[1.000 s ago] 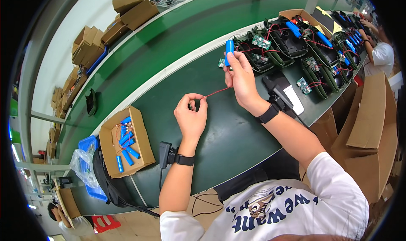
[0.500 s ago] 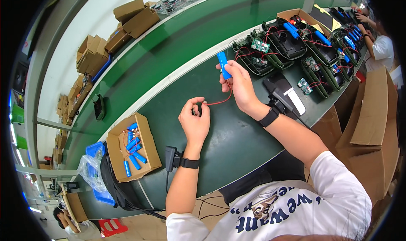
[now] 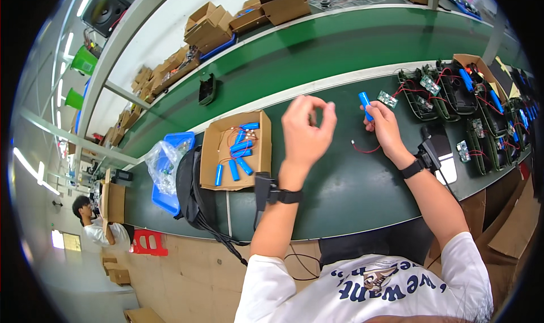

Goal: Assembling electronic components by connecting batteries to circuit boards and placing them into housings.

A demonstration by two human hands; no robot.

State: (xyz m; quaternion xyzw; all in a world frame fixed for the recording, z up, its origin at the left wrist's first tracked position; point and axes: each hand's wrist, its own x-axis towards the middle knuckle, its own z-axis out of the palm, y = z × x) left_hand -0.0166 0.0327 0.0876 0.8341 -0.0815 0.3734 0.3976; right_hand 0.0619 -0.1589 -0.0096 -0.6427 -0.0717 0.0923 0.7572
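My right hand (image 3: pixel 385 127) grips a blue cylindrical battery (image 3: pixel 364 100) between thumb and fingers, its upper part sticking out. From below that hand a thin red wire (image 3: pixel 367 151) hangs loose, with a small white connector at its end. My left hand (image 3: pixel 309 131) is raised over the bench, its fingers curled in and thumb close to the index finger. Nothing shows in its grip, and the wire end hangs apart from it. Left of this hand an open cardboard box (image 3: pixel 263 147) contains several blue batteries with red wires.
Dark green housings (image 3: pixel 419 105) with circuit boards and wires crowd the right side. A dark device with a white panel (image 3: pixel 446 169) lies nearer. A black bag (image 3: pixel 195 181) and blue tray (image 3: pixel 167 201) stand left. A person (image 3: pixel 110 232) sits at the far left.
My left hand has let go of the wire end and moved up, toward the battery box. The wire now dangles from the battery in my right hand. The view has swung left.
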